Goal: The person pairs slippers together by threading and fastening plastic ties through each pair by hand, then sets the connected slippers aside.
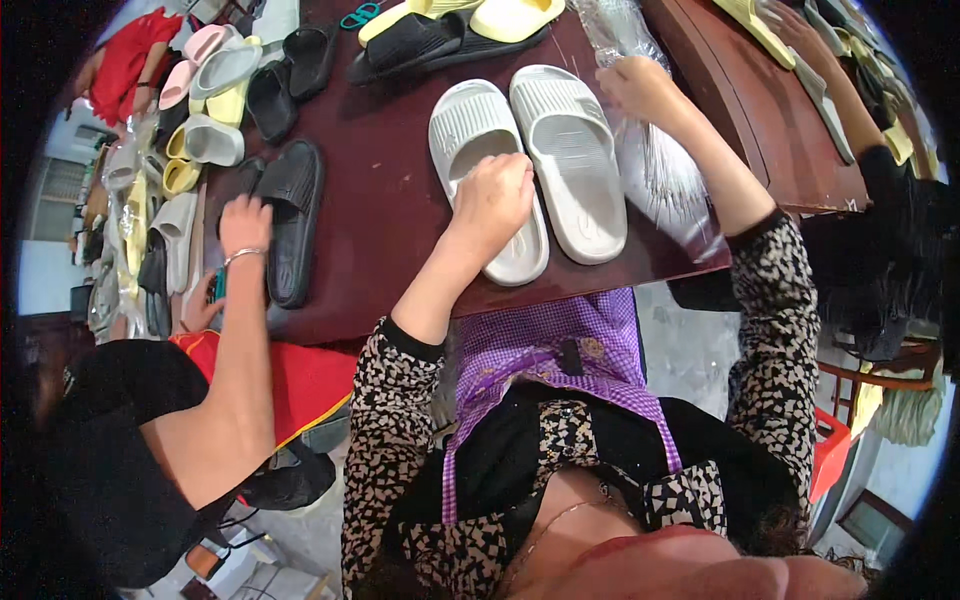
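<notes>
Two light grey slide sandals lie side by side on the dark red table (390, 200), soles down. My left hand (495, 205) is curled closed over the left slide (478, 108), resting at its open footbed; what its fingers hold, if anything, is hidden. To its right, the other slide (580, 190) is untouched. My right hand (640, 90) has its fingers drawn together above clear plastic bags (610, 25) along the table's right side. Just below that hand fans a bundle of thin clear strands (672, 180). Anything pinched there is too small to make out.
Black and pale yellow slides (415, 45) are piled at the far edge. A black slide (290, 225) lies to the left, beside a co-worker's hand (245, 225). More slides (210, 140) crowd the far left. Another table (770, 120) adjoins on the right, with another person's arm over it.
</notes>
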